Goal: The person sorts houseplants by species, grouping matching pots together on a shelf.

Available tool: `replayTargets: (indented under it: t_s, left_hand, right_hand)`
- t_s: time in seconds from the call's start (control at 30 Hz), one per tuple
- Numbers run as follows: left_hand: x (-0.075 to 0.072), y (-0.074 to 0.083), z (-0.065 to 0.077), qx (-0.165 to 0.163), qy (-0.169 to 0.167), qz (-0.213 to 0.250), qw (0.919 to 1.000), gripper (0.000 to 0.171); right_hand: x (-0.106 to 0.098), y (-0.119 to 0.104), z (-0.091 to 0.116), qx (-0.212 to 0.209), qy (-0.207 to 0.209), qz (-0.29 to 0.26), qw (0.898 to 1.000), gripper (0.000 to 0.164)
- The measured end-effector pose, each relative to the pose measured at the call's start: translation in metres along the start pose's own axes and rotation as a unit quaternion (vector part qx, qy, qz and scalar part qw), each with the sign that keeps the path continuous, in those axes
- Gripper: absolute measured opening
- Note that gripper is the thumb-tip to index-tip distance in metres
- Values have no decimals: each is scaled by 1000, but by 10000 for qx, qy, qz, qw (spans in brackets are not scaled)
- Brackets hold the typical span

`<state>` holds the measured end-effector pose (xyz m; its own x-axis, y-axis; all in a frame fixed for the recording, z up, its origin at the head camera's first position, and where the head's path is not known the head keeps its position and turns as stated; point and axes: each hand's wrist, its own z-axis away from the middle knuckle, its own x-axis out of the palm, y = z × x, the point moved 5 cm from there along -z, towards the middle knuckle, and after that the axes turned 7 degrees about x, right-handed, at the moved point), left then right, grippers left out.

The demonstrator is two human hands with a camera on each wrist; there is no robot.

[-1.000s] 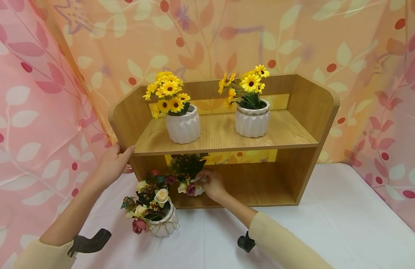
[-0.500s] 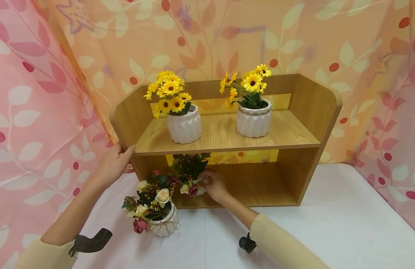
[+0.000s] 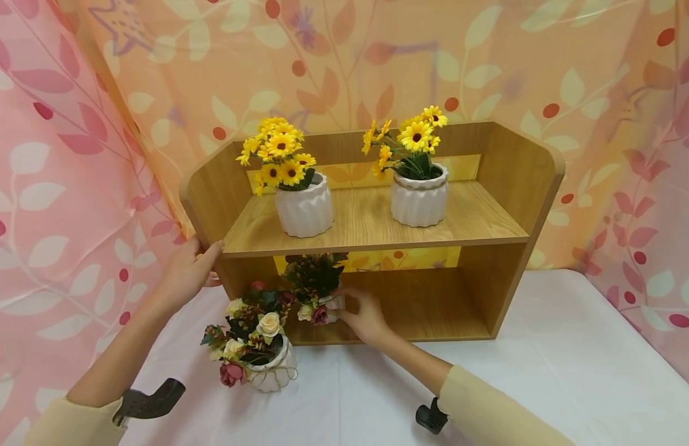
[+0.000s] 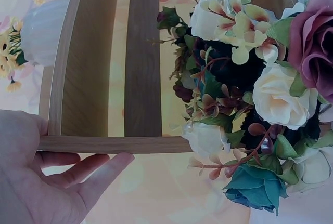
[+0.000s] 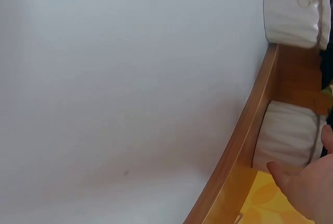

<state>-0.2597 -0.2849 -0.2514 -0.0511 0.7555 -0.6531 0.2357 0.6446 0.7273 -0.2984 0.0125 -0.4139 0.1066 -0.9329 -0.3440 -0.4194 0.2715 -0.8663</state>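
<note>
A two-tier wooden shelf [image 3: 355, 214] stands on the white table. My left hand [image 3: 185, 272] holds its left side panel, thumb on the near side and fingers outside; the left wrist view shows that hand [image 4: 36, 182] at the panel's edge. Inside the lower tier, at the left, is a white pot [image 3: 336, 307] of artificial flowers. My right hand [image 3: 369, 317] is at this pot's right side, fingers loosely bent. In the right wrist view the fingertips lie against or just beside the pot [image 5: 286, 133]; contact is unclear.
Another white pot [image 3: 274, 368] with cream and mauve roses stands on the table before the shelf's left end, close to the left hand. Two white pots of yellow daisies, one left [image 3: 305, 210] and one right [image 3: 418, 204], stand on the upper tier. Patterned curtains [image 3: 344, 62] surround the table.
My right hand has slipped from the lower pot's rim toward the right, and more of the white pot shows. The left hand stays on the panel.
</note>
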Motion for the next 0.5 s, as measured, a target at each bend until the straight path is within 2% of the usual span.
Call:
replayTargets:
  t_s: [0.2,0.5]
  left_hand:
    - [0,-1,0,-54,10,28,10000,76]
    - [0,1,-1,-85,-11,26,10000,78]
  right_hand:
    - [-4,-4,14,521,-30,-10,9986,26]
    - [2,-10,41,698,-288,-160,9970,22]
